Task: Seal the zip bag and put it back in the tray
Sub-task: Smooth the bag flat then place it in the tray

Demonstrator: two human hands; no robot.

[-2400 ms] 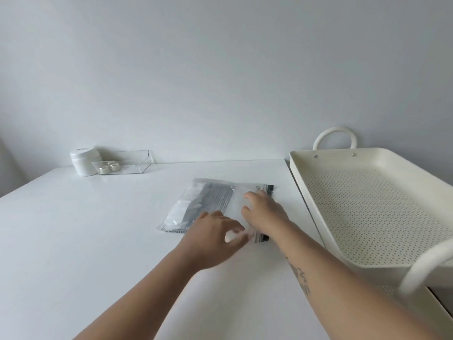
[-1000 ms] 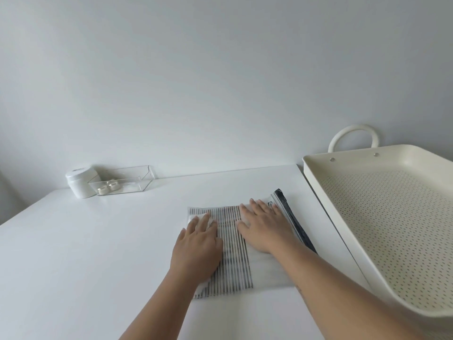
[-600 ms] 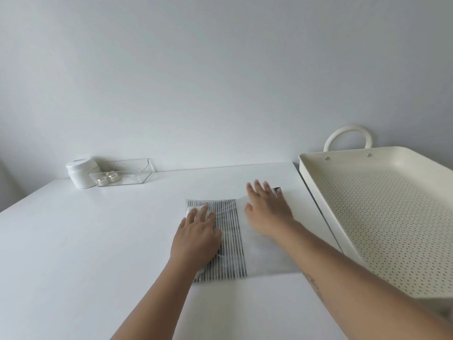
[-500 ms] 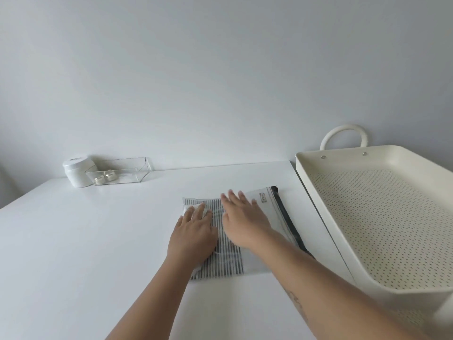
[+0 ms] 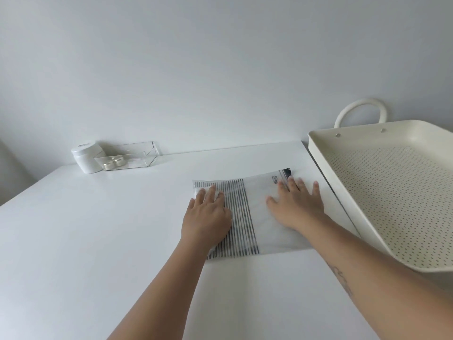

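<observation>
A clear zip bag [image 5: 257, 200] with a black-and-white striped cloth inside lies flat on the white table, its dark zip strip along the right edge. My left hand [image 5: 207, 220] rests palm down on the striped left part. My right hand [image 5: 297, 207] lies flat with fingers spread on the bag's right part, fingertips at the zip strip. Neither hand grips anything. The cream perforated tray [image 5: 348, 148] with white loop handles stands just right of the bag, and nothing shows in it.
A white lidded jar [image 5: 85, 157] and a clear plastic box [image 5: 147, 155] holding two small round items stand at the back left by the wall. The table's right edge runs under the tray.
My right hand slid to the right across the bag, from beside the left hand to the zip edge. The left hand stayed pressed on the striped part.
</observation>
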